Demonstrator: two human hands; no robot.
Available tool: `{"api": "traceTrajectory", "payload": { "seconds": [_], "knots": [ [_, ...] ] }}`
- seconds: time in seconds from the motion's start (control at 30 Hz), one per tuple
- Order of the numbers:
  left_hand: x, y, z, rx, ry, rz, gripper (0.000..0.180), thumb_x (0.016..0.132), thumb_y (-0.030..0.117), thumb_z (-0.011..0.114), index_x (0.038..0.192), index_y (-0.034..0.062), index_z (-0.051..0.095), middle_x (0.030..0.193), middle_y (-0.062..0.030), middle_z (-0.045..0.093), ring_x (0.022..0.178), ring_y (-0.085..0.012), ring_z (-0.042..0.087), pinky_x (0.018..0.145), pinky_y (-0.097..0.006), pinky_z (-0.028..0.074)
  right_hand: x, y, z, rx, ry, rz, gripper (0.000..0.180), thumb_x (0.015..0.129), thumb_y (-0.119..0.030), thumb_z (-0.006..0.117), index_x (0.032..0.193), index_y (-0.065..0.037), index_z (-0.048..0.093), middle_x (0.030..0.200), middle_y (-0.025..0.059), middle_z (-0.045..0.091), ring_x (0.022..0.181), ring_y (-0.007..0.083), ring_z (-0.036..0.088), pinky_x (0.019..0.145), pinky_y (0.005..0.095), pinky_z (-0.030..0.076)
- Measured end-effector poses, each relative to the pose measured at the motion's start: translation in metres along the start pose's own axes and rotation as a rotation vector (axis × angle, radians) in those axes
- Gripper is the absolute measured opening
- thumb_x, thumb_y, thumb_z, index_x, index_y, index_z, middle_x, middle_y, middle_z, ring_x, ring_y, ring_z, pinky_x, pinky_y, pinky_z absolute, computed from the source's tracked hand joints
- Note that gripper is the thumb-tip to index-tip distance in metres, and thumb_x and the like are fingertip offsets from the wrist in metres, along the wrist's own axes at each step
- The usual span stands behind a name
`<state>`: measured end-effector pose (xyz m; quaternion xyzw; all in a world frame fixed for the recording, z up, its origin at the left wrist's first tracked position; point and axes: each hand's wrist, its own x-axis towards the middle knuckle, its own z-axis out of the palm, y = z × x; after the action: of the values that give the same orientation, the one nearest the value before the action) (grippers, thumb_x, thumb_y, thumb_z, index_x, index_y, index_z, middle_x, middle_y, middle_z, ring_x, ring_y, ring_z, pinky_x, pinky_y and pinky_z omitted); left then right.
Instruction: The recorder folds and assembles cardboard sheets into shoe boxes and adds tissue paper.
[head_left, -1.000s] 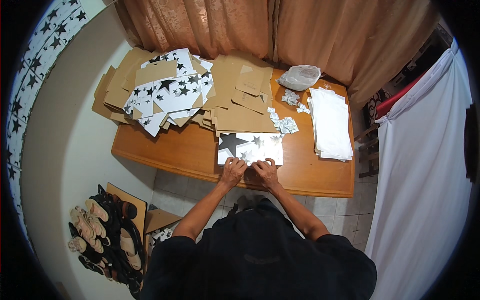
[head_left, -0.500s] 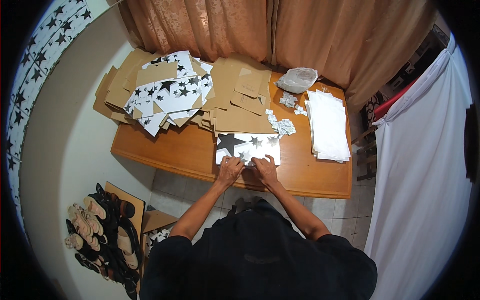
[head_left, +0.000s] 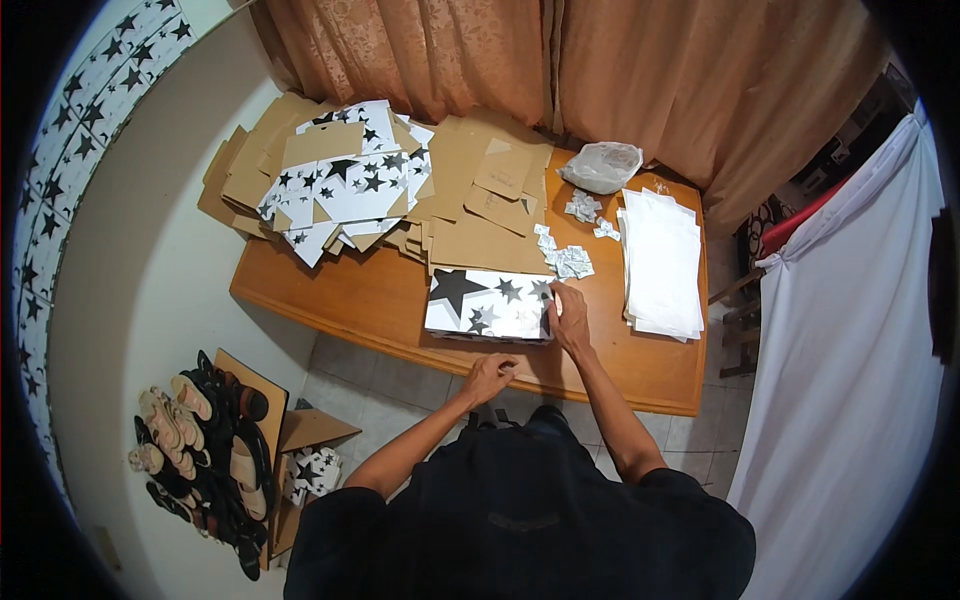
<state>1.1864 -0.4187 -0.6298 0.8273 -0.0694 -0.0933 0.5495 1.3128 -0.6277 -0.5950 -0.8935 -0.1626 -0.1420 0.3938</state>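
Observation:
A box covered in white paper with black and grey stars (head_left: 490,305) lies near the front edge of the wooden table, its lid side up. At its right end is my right hand (head_left: 570,318), fingers bent over the corner and gripping it. My left hand (head_left: 491,378) is off the box, just in front of it by the table's front edge. Its fingers are loosely curved and apart, with nothing visible in them. Flat brown cardboard pieces (head_left: 480,242) lie directly behind the box.
Star-printed and brown cardboard blanks (head_left: 350,185) are heaped at the back left. Small white packets (head_left: 572,262), a clear plastic bag (head_left: 602,166) and a stack of white paper sheets (head_left: 660,265) occupy the right side. Shoes (head_left: 205,450) stand on a rack at lower left.
Both hands were on the box's front edge. My left hand has let go and drawn back toward me; my right hand has shifted to the box's right end.

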Motion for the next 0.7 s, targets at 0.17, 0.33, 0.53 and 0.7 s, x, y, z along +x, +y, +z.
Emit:
{"api": "traceTrajectory", "payload": {
  "seconds": [0.17, 0.33, 0.53, 0.7],
  "knots": [
    [0.028, 0.000, 0.058, -0.218, -0.088, -0.268, 0.053, 0.085, 0.021, 0.080, 0.131, -0.0001, 0.062, 0.128, -0.0198, 0.067, 0.105, -0.0240, 0.070, 0.085, -0.036, 0.058, 0.022, 0.049, -0.010, 0.000, -0.096, -0.008, 0.042, 0.099, -0.016, 0.055, 0.137, 0.000, 0.052, 0.131, 0.0307, 0.060, 0.125, 0.0456, 0.054, 0.105, 0.0492, 0.043],
    [0.035, 0.026, 0.100, -0.473, 0.240, -0.474, 0.085, 0.081, 0.021, 0.085, 0.149, -0.0028, 0.039, 0.144, -0.0230, 0.053, 0.117, -0.0271, 0.063, 0.093, -0.036, 0.055, 0.043, 0.073, -0.013, 0.277, -0.498, 0.131, 0.059, 0.101, -0.034, 0.053, 0.145, 0.004, 0.046, 0.141, 0.0299, 0.054, 0.133, 0.0447, 0.050, 0.115, 0.0475, 0.036],
    [0.033, 0.052, 0.136, -0.329, 0.513, -0.402, 0.085, 0.079, 0.020, 0.087, 0.147, -0.0004, 0.040, 0.146, -0.0207, 0.050, 0.128, -0.0299, 0.054, 0.106, -0.041, 0.046, 0.037, 0.118, 0.006, 0.461, -0.678, 0.150, 0.056, 0.099, -0.023, 0.060, 0.149, -0.003, 0.044, 0.126, 0.0261, 0.062, 0.116, 0.0357, 0.062, 0.098, 0.0409, 0.049],
    [0.036, 0.053, 0.161, -0.345, 0.757, -0.434, 0.082, 0.084, 0.013, 0.082, 0.151, 0.0032, 0.036, 0.152, -0.0188, 0.045, 0.135, -0.0298, 0.049, 0.105, -0.040, 0.047, 0.032, 0.114, 0.015, 0.773, -0.656, 0.336, 0.053, 0.097, -0.012, 0.065, 0.144, -0.003, 0.042, 0.141, 0.0200, 0.053, 0.133, 0.0280, 0.050, 0.112, 0.0390, 0.040]
  ]
}}
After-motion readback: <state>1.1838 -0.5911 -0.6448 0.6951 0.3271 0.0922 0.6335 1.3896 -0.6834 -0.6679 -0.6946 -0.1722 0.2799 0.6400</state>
